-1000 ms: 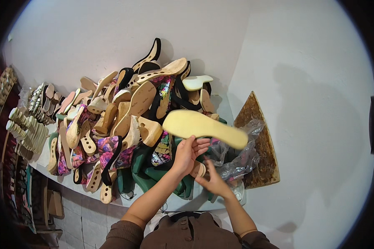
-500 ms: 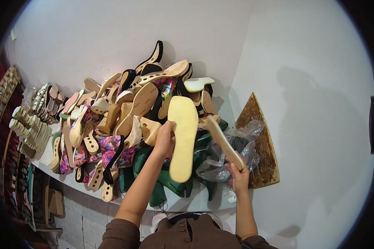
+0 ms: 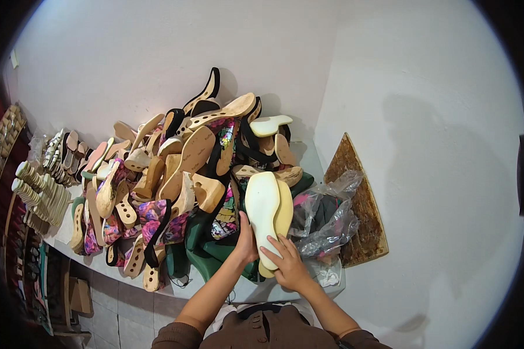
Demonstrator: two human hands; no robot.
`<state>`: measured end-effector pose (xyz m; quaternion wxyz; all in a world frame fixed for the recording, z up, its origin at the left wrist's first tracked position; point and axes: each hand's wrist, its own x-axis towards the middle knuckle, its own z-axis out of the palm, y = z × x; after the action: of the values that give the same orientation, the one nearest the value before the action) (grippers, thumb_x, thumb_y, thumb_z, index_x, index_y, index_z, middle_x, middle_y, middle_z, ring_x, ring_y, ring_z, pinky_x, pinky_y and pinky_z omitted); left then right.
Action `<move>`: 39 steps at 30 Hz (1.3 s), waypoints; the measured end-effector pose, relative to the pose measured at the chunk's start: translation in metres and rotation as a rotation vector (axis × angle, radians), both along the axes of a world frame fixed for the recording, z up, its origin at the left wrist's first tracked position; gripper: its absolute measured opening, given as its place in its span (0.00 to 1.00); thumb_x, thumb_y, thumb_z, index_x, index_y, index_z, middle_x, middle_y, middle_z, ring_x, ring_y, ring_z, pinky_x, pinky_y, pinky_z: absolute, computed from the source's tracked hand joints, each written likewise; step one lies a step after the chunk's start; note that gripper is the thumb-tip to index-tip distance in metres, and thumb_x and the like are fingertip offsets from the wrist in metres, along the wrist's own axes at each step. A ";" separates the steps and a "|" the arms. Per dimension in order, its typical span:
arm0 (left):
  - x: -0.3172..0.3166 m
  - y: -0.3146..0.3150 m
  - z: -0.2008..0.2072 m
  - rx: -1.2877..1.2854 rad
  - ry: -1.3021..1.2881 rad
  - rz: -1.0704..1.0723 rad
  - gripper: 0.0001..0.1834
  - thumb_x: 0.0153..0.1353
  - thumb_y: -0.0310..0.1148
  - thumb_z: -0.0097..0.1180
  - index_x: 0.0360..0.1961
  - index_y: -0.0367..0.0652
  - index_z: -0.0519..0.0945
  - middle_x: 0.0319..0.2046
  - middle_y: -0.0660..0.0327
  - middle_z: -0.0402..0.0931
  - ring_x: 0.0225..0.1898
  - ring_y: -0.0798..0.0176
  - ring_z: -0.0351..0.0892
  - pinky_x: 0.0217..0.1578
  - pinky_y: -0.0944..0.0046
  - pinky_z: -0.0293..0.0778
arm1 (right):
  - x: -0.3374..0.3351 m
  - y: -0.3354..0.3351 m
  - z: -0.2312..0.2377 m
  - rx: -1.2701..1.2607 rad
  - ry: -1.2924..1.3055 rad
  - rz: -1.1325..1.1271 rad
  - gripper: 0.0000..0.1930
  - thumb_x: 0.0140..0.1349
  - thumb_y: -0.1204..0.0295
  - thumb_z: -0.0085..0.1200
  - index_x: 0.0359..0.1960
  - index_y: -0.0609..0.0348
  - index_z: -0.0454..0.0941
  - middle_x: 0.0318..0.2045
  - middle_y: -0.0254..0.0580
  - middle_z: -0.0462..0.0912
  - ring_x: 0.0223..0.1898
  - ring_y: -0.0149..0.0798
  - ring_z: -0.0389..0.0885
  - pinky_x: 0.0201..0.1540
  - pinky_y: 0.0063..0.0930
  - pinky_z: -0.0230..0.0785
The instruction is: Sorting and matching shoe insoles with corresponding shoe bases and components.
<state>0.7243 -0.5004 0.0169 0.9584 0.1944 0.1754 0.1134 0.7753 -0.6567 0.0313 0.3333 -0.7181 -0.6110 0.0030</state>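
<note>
Two shoe soles are stacked in front of me, over the near edge of the table. On top lies a pale cream sole (image 3: 261, 200), and a yellow sole (image 3: 284, 212) sticks out beneath it along the right side. My left hand (image 3: 247, 241) grips the pair by the left edge, its fingers mostly hidden behind. From the right, my right hand (image 3: 287, 263) holds the narrower lower part, fingers lying across the top sole with the thumb out of sight. Just behind the soles are green shoe lasts (image 3: 206, 263) and wedge soles.
A large heap of wooden, black and flowered wedge soles (image 3: 198, 148) covers the table's left and middle. Clear plastic bags (image 3: 332, 232) lie on the right, against a brown triangular board (image 3: 361, 227) by the wall. Stacked strips (image 3: 41, 189) stand far left, near shelves.
My right hand has swung inward from the right, bringing its sole together with the yellow one. Both soles now overlap, lower and nearer to me.
</note>
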 end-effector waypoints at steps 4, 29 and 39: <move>-0.009 -0.004 -0.009 0.372 0.163 0.046 0.22 0.58 0.38 0.53 0.51 0.41 0.66 0.40 0.58 0.73 0.42 0.61 0.74 0.41 0.58 0.73 | -0.002 -0.002 -0.014 0.074 0.168 0.159 0.34 0.40 0.81 0.41 0.57 0.52 0.64 0.58 0.50 0.61 0.63 0.55 0.50 0.62 0.48 0.48; -0.023 0.008 -0.019 -0.066 -0.240 -0.082 0.35 0.55 0.28 0.49 0.63 0.36 0.51 0.62 0.51 0.53 0.64 0.53 0.52 0.62 0.51 0.52 | 0.044 0.008 -0.040 0.458 1.586 -0.259 0.14 0.65 0.72 0.42 0.50 0.64 0.66 0.42 0.36 0.75 0.41 0.27 0.73 0.44 0.20 0.65; -0.007 0.015 -0.030 0.024 -0.272 -0.141 0.36 0.54 0.41 0.49 0.61 0.37 0.54 0.61 0.51 0.55 0.62 0.49 0.55 0.59 0.46 0.54 | 0.057 0.023 -0.039 0.332 1.557 -0.228 0.18 0.64 0.72 0.43 0.54 0.67 0.61 0.48 0.41 0.72 0.48 0.32 0.70 0.52 0.24 0.61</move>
<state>0.7169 -0.4856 -0.0127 0.9765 0.2004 0.0286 0.0733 0.8321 -0.6338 -0.0076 0.7642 -0.5089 -0.1186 0.3781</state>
